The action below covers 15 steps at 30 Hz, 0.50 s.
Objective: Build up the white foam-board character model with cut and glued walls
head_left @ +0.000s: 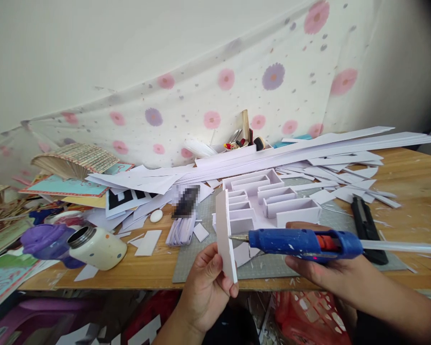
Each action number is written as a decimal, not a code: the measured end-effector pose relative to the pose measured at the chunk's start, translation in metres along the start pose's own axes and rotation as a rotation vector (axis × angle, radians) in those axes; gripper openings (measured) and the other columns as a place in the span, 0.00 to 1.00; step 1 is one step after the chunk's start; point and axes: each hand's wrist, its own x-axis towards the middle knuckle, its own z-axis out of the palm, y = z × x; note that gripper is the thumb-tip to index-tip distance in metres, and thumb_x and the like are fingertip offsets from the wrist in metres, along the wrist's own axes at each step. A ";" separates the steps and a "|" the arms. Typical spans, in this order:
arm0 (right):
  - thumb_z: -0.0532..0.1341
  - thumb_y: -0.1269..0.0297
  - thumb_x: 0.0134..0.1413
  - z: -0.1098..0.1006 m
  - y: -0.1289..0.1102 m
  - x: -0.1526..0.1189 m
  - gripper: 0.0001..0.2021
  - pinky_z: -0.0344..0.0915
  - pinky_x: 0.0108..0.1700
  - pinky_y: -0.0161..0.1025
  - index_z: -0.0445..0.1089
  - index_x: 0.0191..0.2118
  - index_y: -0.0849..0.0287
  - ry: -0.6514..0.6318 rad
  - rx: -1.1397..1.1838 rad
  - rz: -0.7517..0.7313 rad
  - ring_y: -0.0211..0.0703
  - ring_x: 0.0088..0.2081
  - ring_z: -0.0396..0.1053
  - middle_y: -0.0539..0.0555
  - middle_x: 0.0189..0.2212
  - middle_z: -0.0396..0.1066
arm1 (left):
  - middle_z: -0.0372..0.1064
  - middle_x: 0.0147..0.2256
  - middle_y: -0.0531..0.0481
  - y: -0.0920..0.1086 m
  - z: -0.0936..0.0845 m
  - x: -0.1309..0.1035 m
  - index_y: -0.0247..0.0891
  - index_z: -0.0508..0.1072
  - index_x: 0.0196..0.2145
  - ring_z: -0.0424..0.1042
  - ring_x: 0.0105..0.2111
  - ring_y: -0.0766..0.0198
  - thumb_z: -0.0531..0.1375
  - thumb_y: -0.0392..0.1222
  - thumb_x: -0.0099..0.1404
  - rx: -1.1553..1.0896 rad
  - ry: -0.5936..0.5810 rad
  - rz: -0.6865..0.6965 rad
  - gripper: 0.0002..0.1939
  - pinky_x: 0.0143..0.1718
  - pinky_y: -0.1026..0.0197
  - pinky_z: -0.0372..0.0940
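Pinched between the thumb and fingers of my left hand (209, 282) is a narrow white foam board strip (224, 235), held upright above the table's front edge. My right hand (326, 275) grips a blue hot glue gun (290, 243) from behind and below; part of the grip is hidden. Its metal nozzle (240, 237) points left at the strip's long edge, touching or nearly so. A white glue stick (402, 246) sticks out of the gun's back. Just behind lies a white foam board model (269, 199) with several thin upright walls, on a grey cutting mat (194, 261).
A black utility knife (368, 230) lies right of the model. Long white board strips (309, 148) and offcuts spread behind it. An open cream bottle (100, 249) lies at left beside a purple cup (46, 242). Under the table stands a red plastic basket (309, 311).
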 end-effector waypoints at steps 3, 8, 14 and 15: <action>0.58 0.63 0.55 0.000 -0.001 0.000 0.09 0.66 0.25 0.35 0.62 0.25 0.55 -0.029 0.022 0.019 0.42 0.25 0.65 0.49 0.24 0.66 | 0.61 0.18 0.57 0.000 0.000 0.000 0.36 0.77 0.31 0.58 0.15 0.77 0.70 0.45 0.51 -0.004 0.013 0.006 0.12 0.17 0.71 0.62; 0.58 0.62 0.55 0.001 -0.001 -0.001 0.10 0.66 0.26 0.34 0.61 0.24 0.55 -0.038 0.053 0.026 0.43 0.26 0.66 0.49 0.25 0.66 | 0.61 0.18 0.57 0.001 -0.001 0.000 0.35 0.76 0.30 0.58 0.15 0.77 0.70 0.44 0.51 -0.011 0.014 0.007 0.12 0.17 0.71 0.62; 0.59 0.59 0.56 0.002 0.001 -0.004 0.11 0.64 0.27 0.34 0.60 0.26 0.56 -0.075 0.119 0.105 0.41 0.26 0.63 0.48 0.25 0.63 | 0.61 0.18 0.57 0.000 -0.001 0.000 0.36 0.76 0.31 0.58 0.15 0.77 0.70 0.45 0.52 0.000 0.001 0.010 0.12 0.17 0.71 0.62; 0.59 0.58 0.57 0.003 0.001 -0.004 0.12 0.63 0.27 0.34 0.60 0.26 0.56 -0.086 0.132 0.114 0.40 0.26 0.62 0.48 0.25 0.62 | 0.61 0.19 0.57 0.001 -0.001 0.000 0.36 0.76 0.31 0.58 0.15 0.77 0.69 0.45 0.52 0.003 -0.003 0.011 0.12 0.17 0.72 0.62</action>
